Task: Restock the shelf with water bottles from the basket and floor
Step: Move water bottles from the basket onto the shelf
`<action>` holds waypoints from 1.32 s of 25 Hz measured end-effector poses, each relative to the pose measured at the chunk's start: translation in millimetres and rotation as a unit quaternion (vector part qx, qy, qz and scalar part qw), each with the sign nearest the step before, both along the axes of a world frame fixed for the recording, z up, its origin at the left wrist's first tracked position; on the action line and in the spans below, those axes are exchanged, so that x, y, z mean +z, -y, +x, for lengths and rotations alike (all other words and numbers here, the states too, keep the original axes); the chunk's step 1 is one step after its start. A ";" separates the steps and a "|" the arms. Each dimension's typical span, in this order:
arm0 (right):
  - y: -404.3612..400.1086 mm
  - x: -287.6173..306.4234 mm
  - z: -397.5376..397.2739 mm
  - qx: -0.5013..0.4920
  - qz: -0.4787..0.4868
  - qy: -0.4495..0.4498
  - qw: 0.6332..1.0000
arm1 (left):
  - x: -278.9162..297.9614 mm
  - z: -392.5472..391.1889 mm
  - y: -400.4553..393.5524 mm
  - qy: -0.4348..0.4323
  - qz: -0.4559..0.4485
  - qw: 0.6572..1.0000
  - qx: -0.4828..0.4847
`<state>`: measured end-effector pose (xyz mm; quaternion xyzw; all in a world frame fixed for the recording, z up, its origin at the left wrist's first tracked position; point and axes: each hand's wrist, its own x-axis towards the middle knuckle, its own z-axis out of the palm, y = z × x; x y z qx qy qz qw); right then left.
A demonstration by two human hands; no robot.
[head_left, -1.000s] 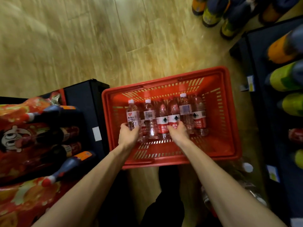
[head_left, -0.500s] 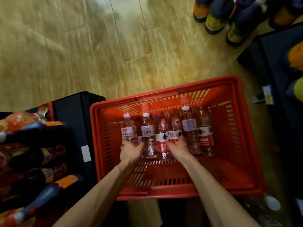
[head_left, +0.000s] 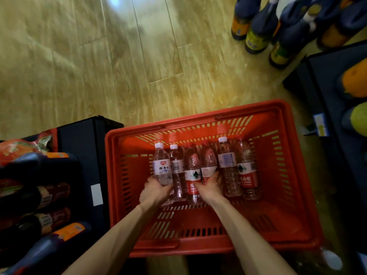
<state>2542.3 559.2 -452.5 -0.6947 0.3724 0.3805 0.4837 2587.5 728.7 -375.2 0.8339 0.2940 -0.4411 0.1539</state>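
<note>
A red plastic basket (head_left: 294, 197) sits on the wooden floor and holds several clear water bottles lying side by side. My left hand (head_left: 154, 192) grips the base of the leftmost white-label bottle (head_left: 162, 165). My right hand (head_left: 209, 188) is closed around the bases of two red-label bottles (head_left: 193, 171) in the middle of the row. Two more bottles (head_left: 236, 169) lie untouched to the right. Another clear bottle (head_left: 330, 260) lies on the floor by the basket's near right corner, mostly cut off.
A black shelf unit (head_left: 85, 155) with dark drink bottles stands to the left of the basket. A dark shelf (head_left: 327, 86) with orange and green bottles runs along the right. Several dark bottles (head_left: 264, 26) stand on the floor at the top right.
Both hands have closed further around the bottle bases. The camera has tipped, so the basket sits lower in view.
</note>
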 end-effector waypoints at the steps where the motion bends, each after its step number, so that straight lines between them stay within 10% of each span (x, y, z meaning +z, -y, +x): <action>1: -0.3 1.3 0.5 0.010 -0.011 0.001 1.000 | 1.2 4.1 -2.6 -0.008 -0.009 1.000 -0.011; 15: -9.9 3.6 4.3 0.187 -0.288 0.017 0.939 | -20.1 5.7 -28.2 0.042 -0.039 0.996 -0.069; 33: 38.7 142.3 -9.1 0.093 -0.125 0.149 0.977 | 104.4 -11.2 4.2 0.146 -0.086 0.985 0.028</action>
